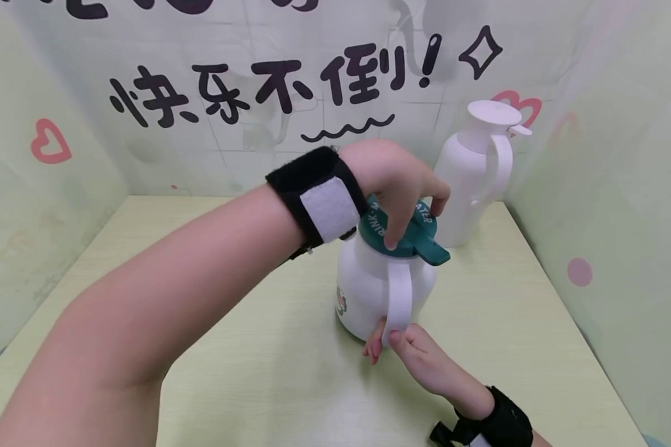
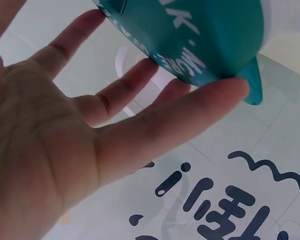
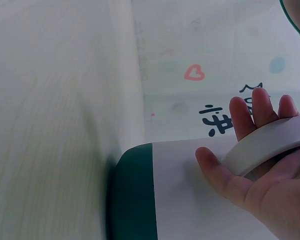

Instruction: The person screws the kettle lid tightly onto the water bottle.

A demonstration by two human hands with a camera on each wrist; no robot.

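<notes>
A white thermos jug (image 1: 363, 285) with a teal lid (image 1: 419, 241) stands upright on the table. My left hand (image 1: 399, 180) reaches over the top and grips the lid's rim between thumb and spread fingers. In the left wrist view, the fingertips meet the edge of the lettered lid (image 2: 215, 40), with the palm away from it. Low on the jug's handle (image 1: 399, 292), my right hand (image 1: 427, 363) holds on, fingers passing through the loop and thumb on the near side. The right wrist view shows the handle (image 3: 270, 142) and the jug's teal base (image 3: 132, 195).
A taller white thermos jug (image 1: 453, 161) stands behind on the right, close to the back wall (image 1: 201, 167). The pale wooden table (image 1: 246, 347) has printed sheets along its back and both sides. Black straps circle both wrists.
</notes>
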